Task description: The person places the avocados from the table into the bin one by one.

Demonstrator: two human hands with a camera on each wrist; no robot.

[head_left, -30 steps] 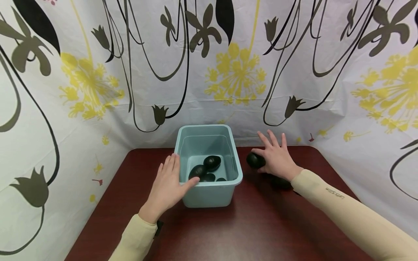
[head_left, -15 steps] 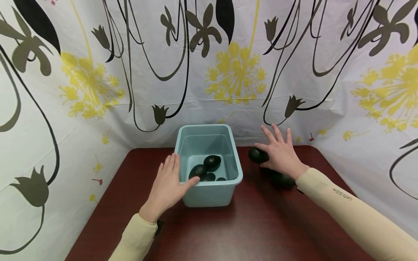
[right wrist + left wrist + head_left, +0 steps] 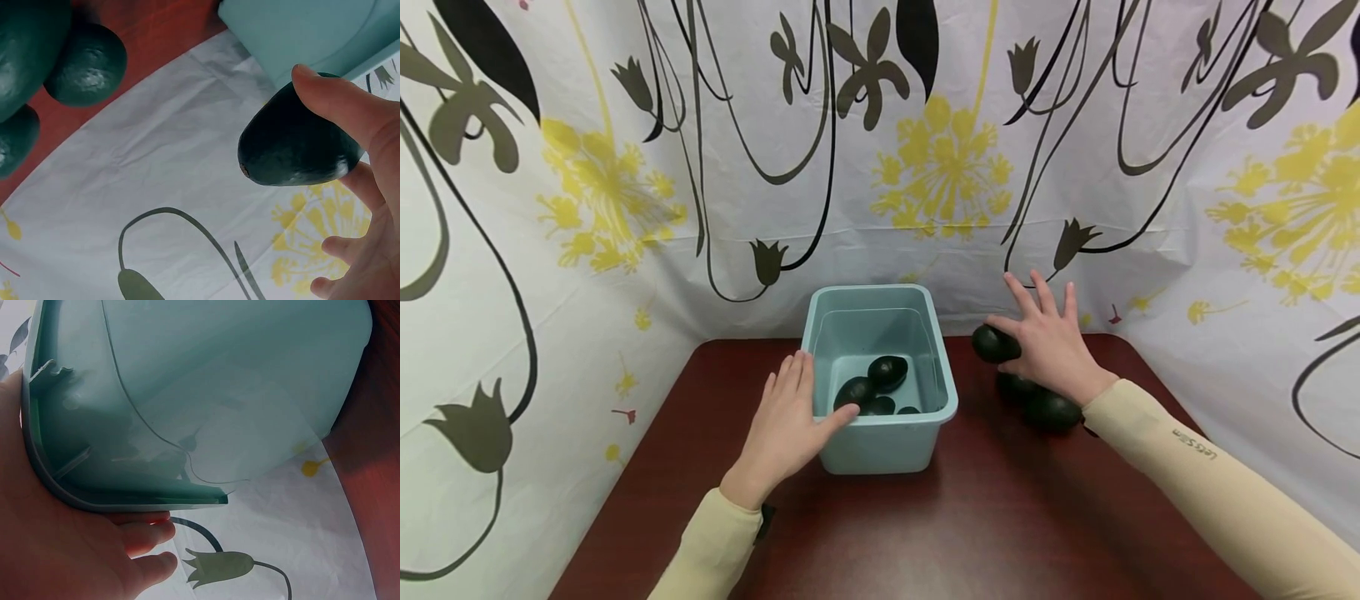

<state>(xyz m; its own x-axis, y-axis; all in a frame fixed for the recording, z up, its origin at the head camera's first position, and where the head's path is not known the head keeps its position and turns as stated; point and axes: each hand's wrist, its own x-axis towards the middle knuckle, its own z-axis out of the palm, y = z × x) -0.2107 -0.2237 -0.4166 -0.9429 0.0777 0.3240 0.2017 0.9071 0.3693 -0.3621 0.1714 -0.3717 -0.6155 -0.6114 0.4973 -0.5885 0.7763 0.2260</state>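
My right hand point(image 3: 1054, 350) pinches a dark green avocado point(image 3: 996, 343) between thumb and index finger, its other fingers spread. In the right wrist view the held avocado point(image 3: 297, 144) hangs off the table, its stem end visible. Below the hand lie more avocados point(image 3: 1051, 411), partly hidden by it; the right wrist view shows three of them in a cluster point(image 3: 87, 65). A light blue plastic bin point(image 3: 880, 446) stands left of them with several avocados point(image 3: 887, 374) inside. My left hand point(image 3: 784, 429) rests with straight fingers on the bin's left rim, its thumb over the front corner.
The dark red table point(image 3: 880, 542) has rounded back corners. Right behind it hangs a white curtain point(image 3: 940, 275) with grey and yellow flowers, close to the bin's back wall.
My right hand has lifted the avocado a little, moving up and slightly right, uncovering more of the avocados below it. My left hand and the bin have stayed in place.
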